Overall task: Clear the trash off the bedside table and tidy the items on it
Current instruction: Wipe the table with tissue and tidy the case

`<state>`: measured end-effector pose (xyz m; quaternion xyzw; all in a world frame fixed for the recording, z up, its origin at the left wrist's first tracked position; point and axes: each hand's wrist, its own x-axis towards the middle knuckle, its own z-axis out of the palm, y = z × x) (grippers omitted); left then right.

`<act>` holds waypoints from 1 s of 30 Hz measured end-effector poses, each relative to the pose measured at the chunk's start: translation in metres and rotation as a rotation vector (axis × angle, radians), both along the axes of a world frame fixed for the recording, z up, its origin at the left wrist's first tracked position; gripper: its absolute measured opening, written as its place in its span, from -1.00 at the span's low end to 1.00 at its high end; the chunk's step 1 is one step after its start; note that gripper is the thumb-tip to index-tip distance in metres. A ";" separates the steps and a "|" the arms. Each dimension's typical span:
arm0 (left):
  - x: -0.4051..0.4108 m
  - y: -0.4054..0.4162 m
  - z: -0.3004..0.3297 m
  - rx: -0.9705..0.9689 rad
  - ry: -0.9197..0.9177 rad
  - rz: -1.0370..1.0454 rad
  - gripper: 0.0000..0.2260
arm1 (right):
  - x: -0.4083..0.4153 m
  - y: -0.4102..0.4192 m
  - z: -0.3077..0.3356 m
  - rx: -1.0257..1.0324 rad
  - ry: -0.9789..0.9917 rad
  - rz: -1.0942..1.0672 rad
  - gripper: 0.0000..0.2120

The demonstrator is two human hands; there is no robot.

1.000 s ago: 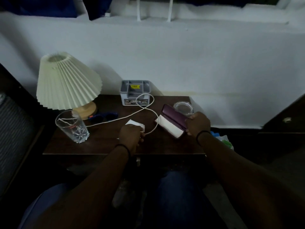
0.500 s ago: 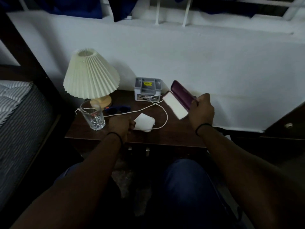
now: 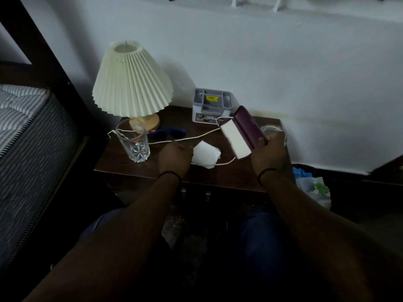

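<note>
On the dark wooden bedside table [image 3: 122, 164] my left hand [image 3: 174, 156] grips a crumpled white tissue [image 3: 206, 155] near the front edge. My right hand [image 3: 269, 153] holds a purple-covered book [image 3: 249, 127] with white page edges, tilted above the table's right side. A white cable [image 3: 185, 138] runs across the table and loops under the tissue. A drinking glass [image 3: 134, 143] stands at the front left, blue sunglasses [image 3: 169, 134] lie behind the cable, and a grey organiser box [image 3: 212, 105] sits at the back. A clear round object [image 3: 272, 129] is partly hidden behind my right hand.
A lamp with a cream pleated shade [image 3: 130, 81] stands at the back left. A bed with a striped mattress [image 3: 24, 127] is at the left. A plastic bag with trash [image 3: 314, 188] lies on the floor to the right of the table. The white wall is close behind.
My right hand lifted the purple book off the table and tilted it up. My left hand kept hold of the tissue near the front edge. The view shifted left, which brought the bed into sight.
</note>
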<state>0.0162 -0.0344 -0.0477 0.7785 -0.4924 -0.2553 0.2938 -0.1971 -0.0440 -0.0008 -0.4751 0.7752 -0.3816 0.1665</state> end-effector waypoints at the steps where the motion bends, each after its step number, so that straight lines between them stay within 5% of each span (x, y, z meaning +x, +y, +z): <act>1: -0.005 -0.009 -0.003 -0.015 -0.046 -0.015 -0.67 | -0.002 0.000 -0.006 0.000 -0.011 0.004 -0.80; 5: -0.020 -0.035 -0.018 0.089 -0.240 -0.039 -0.39 | -0.012 -0.001 -0.025 -0.018 -0.089 -0.019 -0.88; 8: -0.025 -0.043 -0.026 0.159 -0.312 -0.062 -0.46 | -0.014 -0.003 -0.030 -0.005 -0.111 -0.049 -0.88; 14: -0.018 -0.046 -0.031 0.139 -0.183 -0.051 -0.76 | -0.018 -0.003 -0.034 0.011 -0.100 -0.098 -0.85; 19: -0.006 -0.042 -0.027 0.079 -0.033 0.135 -0.70 | -0.023 -0.002 -0.039 0.033 -0.096 -0.161 -0.85; 24: 0.001 -0.042 -0.032 0.086 0.032 0.090 -0.64 | -0.022 0.003 -0.036 0.012 -0.099 -0.147 -0.82; 30: -0.009 -0.030 -0.026 0.038 -0.266 0.072 -0.53 | -0.017 0.001 -0.036 -0.045 -0.161 -0.109 -0.87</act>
